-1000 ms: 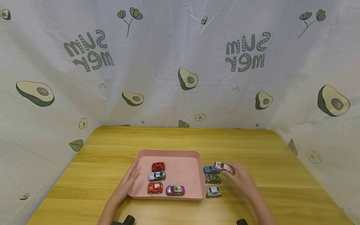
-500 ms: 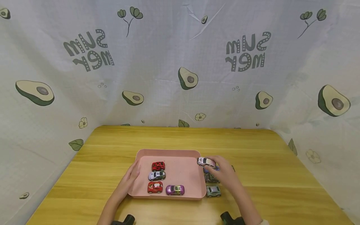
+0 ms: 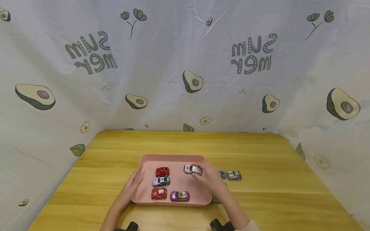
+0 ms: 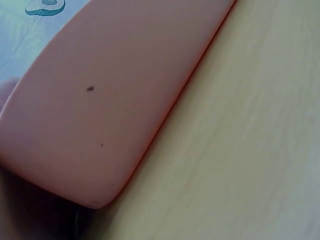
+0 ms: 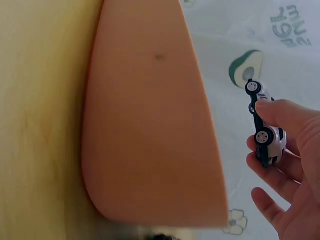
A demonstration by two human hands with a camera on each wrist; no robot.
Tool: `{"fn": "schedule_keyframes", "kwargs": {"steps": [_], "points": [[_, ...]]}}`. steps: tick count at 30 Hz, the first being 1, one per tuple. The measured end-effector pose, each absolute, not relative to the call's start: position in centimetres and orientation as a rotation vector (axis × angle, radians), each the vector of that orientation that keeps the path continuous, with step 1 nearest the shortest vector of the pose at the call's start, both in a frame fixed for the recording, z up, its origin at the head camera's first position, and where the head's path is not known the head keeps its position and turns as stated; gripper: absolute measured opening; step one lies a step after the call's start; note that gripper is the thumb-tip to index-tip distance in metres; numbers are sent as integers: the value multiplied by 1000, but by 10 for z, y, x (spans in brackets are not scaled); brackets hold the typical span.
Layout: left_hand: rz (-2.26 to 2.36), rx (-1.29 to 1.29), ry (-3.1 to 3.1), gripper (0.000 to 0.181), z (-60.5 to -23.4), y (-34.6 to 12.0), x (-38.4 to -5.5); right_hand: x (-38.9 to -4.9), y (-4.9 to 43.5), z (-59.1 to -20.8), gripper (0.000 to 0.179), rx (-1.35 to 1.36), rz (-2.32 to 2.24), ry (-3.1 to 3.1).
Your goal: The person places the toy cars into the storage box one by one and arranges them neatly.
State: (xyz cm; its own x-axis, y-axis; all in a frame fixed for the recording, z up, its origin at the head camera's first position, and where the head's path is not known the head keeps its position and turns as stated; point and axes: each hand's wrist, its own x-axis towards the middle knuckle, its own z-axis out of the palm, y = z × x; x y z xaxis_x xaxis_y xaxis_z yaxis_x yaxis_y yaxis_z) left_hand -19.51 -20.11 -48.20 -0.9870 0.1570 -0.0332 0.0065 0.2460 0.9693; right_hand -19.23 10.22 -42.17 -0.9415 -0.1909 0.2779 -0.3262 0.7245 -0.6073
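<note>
Above the tray (image 3: 179,183), my right hand (image 3: 209,176) pinches 1 car (image 3: 190,169); my left hand (image 3: 133,183) pinches the tray's side. I judge this a carry; next calls for gentle lowering.

Mirrored grey lettering "sum/mer" (image 3: 254,54) is printed 2x, L & R, on the white avocado-patterned fabric backdrop (image 3: 167,51), 1x also seen in R wrist cam, & marks on the small white dark-wheeled toy car (image 5: 275,147) can't be read.
</note>
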Motion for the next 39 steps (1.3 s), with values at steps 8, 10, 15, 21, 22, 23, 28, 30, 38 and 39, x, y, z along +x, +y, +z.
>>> {"fn": "schedule_keyframes", "kwargs": {"steps": [8, 10, 15, 21, 22, 23, 28, 30, 38, 39], "points": [[1863, 164, 2373, 58, -483, -201, -195, -196, 81, -437, 27, 472, 976, -2775], [1858, 155, 2379, 58, -482, -202, -195, -197, 77, -442, 26, 458, 980, -2794], [1844, 133, 2392, 58, -481, -202, -195, -197, 67, -455, 27, 469, 979, -2814], [1872, 156, 2370, 58, -482, -202, -195, -196, 62, -463, 29, 497, 966, -2862], [1879, 161, 2366, 57, -482, -202, -195, -195, 62, -464, 30, 493, 960, -2871], [1885, 166, 2363, 57, -482, -202, -195, -195, 62, -464, 30, 489, 956, -2876], [1877, 156, 2374, 58, -481, -201, -195, -195, 62, -464, 29, 484, 916, -2881], [1873, 153, 2373, 58, -480, -201, -195, -195, 63, -464, 29, 487, 897, -2885], [1858, 166, 2392, 57, -480, -201, -195, -194, 62, -463, 28, 483, 870, -2884], [1858, 166, 2391, 57, -481, -201, -194, -194, 62, -463, 28, 480, 874, -2887]]}}
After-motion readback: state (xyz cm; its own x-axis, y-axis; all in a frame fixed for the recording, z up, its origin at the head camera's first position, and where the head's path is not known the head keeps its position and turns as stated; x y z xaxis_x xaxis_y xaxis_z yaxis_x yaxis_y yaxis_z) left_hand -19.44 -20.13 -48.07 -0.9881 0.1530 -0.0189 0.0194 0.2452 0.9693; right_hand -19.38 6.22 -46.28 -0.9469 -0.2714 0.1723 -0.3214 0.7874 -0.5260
